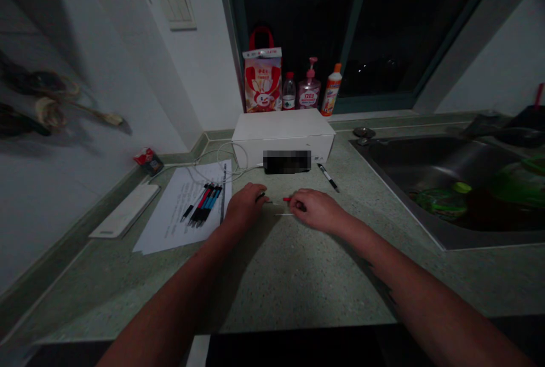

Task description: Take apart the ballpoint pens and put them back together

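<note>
bench (pixel 293 287) below. left hand (pixel 246 203) pinches a dark pen part (pixel 260 196), right hand (pixel 315 208) a red-tipped part (pixel 286 199); tips face each other, roughly in line, gap between. thin pale rod (pixel 283 215) lies left-right on bench, nearer right hand.

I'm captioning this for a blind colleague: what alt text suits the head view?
A person's left hand holds a small dark piece and their right hand a red one over a speckled counter. Pens lie on printed sheets at left; a white box stands behind, a sink at right.
</note>
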The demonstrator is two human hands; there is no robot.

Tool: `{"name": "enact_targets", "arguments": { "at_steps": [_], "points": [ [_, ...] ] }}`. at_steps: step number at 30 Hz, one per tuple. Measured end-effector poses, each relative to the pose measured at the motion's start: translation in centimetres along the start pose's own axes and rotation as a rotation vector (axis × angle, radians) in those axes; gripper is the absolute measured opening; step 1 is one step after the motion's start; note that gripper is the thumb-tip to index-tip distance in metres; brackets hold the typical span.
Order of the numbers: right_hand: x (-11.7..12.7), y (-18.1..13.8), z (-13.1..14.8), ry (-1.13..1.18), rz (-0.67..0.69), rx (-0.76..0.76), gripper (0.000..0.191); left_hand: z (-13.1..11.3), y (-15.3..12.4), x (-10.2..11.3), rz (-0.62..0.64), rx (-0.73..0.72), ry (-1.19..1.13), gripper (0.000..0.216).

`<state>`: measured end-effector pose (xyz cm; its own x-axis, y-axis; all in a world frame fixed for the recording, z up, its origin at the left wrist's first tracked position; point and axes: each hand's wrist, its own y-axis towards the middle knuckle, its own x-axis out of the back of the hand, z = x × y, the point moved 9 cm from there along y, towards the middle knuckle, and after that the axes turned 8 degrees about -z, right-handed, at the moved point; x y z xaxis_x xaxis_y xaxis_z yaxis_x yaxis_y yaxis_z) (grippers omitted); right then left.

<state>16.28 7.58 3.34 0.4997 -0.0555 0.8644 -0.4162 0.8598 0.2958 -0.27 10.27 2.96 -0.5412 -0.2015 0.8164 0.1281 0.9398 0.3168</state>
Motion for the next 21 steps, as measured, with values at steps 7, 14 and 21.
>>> {"name": "enact_targets", "arguments": {
  "at_steps": [7,14,21],
  "points": [
    [0.4,-0.1,1.6,0.177,-0.068,0.1,0.026,-1.6,-1.2,-2.2,0.155,0.114,-0.626,0.025],
    [0.5,0.1,1.2,0.18,-0.094,0.047,0.012,-2.3,-1.5,-2.8,0.179,0.108,-0.712,0.024],
    [1.4,0.5,-0.9,0.173,-0.176,-0.106,0.017,-2.3,-1.1,-1.1,0.101,0.021,-0.418,0.02]
  ]
}}
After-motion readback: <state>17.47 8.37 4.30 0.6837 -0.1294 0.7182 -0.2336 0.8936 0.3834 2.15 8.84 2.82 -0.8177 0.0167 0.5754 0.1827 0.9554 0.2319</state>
